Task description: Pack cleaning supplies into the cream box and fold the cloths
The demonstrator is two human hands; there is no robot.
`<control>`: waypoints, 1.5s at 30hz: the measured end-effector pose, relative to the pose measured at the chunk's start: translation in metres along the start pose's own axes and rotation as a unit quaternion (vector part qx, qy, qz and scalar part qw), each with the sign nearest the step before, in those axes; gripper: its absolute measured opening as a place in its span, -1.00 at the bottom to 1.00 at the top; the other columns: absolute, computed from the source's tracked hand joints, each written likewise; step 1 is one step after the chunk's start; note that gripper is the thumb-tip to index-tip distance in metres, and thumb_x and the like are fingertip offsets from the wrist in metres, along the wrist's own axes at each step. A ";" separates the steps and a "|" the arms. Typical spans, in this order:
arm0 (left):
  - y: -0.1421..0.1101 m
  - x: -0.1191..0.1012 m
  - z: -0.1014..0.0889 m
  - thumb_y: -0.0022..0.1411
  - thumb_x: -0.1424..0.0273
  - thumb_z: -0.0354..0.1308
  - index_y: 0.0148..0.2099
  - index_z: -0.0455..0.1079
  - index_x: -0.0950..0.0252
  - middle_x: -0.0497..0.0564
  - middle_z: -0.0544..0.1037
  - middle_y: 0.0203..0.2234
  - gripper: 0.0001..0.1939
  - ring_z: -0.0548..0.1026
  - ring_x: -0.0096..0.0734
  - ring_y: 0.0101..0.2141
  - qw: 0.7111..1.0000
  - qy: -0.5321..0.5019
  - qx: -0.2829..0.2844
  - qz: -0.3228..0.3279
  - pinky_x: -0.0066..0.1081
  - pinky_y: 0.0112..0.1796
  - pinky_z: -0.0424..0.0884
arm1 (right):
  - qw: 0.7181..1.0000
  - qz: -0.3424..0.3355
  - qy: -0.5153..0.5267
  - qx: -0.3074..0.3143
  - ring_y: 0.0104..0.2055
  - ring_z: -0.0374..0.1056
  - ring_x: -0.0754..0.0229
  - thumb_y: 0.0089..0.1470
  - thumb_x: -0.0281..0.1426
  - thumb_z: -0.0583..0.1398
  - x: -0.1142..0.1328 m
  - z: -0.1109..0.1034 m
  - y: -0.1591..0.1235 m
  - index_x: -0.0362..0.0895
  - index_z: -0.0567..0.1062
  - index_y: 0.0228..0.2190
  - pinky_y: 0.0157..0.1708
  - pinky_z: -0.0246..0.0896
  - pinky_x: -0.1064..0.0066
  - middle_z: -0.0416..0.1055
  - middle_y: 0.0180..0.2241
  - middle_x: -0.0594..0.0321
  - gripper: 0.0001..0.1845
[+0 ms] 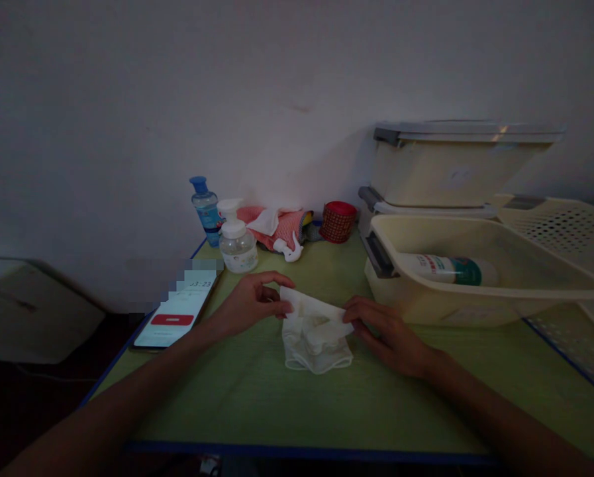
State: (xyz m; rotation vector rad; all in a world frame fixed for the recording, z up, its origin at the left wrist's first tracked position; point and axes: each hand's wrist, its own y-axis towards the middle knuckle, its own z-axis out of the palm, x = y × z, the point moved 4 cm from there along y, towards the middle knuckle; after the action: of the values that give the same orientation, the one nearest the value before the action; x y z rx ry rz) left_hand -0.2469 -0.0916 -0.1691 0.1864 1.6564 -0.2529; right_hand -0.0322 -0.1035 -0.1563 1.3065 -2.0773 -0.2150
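Pinching the upper left corner of a thin white fabric piece (319,341) with the left hand (257,305), thumb against the front, index finger arched above; pinching the upper right corner with the right hand (389,334), fingertips drawn close together; stretched between both hands, over the middle of the green table (217,411), a flat band along the top, a crumpled, flimsy part below; contact of the lower hem with the tabletop impossible to tell; possible slip of either corner, given so narrow a hold near the edge; possible tearing, in case of a hard sideways pull on such thin stuff; possible twisting of the band, from uneven hands; beyond the right hand, a cream basket (410,308) with a labelled bottle (443,268) lying inside, near enough for a knock from a wide outward swing; beside the left forearm, a lit phone (177,311), open to a nudge from a careless wrist; ahead of the left hand, a clear jar (238,255), exposed to a bump from any forward reach.
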 end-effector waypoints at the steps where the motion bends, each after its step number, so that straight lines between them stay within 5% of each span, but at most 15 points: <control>1: 0.000 0.000 0.000 -0.17 0.43 0.31 -0.24 0.35 0.36 -0.09 0.50 -0.57 -0.63 0.47 -0.51 -0.55 1.000 0.002 0.003 -0.003 -0.50 -0.49 0.39 | 1.000 0.000 -0.002 0.000 -0.35 0.27 0.23 0.09 -0.59 -0.05 0.000 0.000 0.000 -0.15 0.28 -0.35 -0.36 0.23 0.41 0.31 -0.38 0.16 -0.84; 13: -0.003 -0.012 0.001 -0.12 0.34 0.30 -0.43 0.36 0.38 -0.10 0.40 -0.55 -0.76 0.30 -0.64 -0.61 0.983 0.156 -0.011 0.093 -0.61 -0.63 0.22 | 1.000 0.008 -0.009 0.005 -0.34 0.28 0.22 0.09 -0.57 -0.04 -0.001 0.001 -0.002 -0.14 0.29 -0.33 -0.35 0.24 0.39 0.32 -0.37 0.15 -0.84; 20: -0.009 -0.020 0.005 0.08 0.27 0.19 -0.45 0.33 0.39 -0.07 0.36 -0.54 -0.75 0.31 -0.61 -0.57 0.925 0.292 -0.003 0.242 -0.61 -0.59 0.23 | 1.000 -0.017 -0.019 0.013 -0.34 0.28 0.23 0.09 -0.59 -0.03 0.003 0.001 0.000 -0.17 0.29 -0.34 -0.36 0.25 0.41 0.32 -0.38 0.15 -0.85; 27: -0.022 -0.021 0.014 0.22 0.39 0.02 -0.41 0.27 0.35 -0.03 0.35 -0.51 -0.82 0.32 -0.54 -0.49 0.825 0.408 0.048 0.388 -0.55 -0.48 0.21 | 0.994 -0.052 -0.089 0.046 -0.36 0.28 0.24 0.08 -0.55 0.01 0.008 0.002 -0.004 -0.20 0.32 -0.33 -0.37 0.24 0.43 0.34 -0.37 0.13 -0.88; 38: -0.027 -0.010 0.025 0.21 0.44 0.01 -0.45 0.21 0.31 -0.05 0.34 -0.52 -0.83 0.29 -0.50 -0.50 0.766 0.491 0.131 0.394 -0.50 -0.51 0.14 | 0.963 -0.134 -0.223 0.071 -0.45 0.26 0.27 0.22 -0.42 -0.07 0.014 0.005 -0.004 -0.19 0.38 -0.46 -0.42 0.14 0.44 0.39 -0.47 0.24 -0.69; 45: -0.029 -0.004 0.029 0.17 0.52 -0.01 -0.45 0.18 0.30 -0.08 0.34 -0.52 -0.86 0.29 -0.51 -0.49 0.764 0.509 0.178 0.354 -0.49 -0.49 0.12 | 0.955 -0.141 -0.249 0.075 -0.47 0.24 0.25 0.23 -0.36 -0.08 0.019 0.005 -0.004 -0.19 0.38 -0.46 -0.44 0.10 0.41 0.39 -0.51 0.25 -0.66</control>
State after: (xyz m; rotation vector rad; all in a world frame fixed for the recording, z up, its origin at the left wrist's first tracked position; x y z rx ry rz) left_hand -0.2265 -0.1270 -0.1666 1.4237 2.4294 0.1736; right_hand -0.0376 -0.1225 -0.1541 1.7869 -2.3407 -0.5729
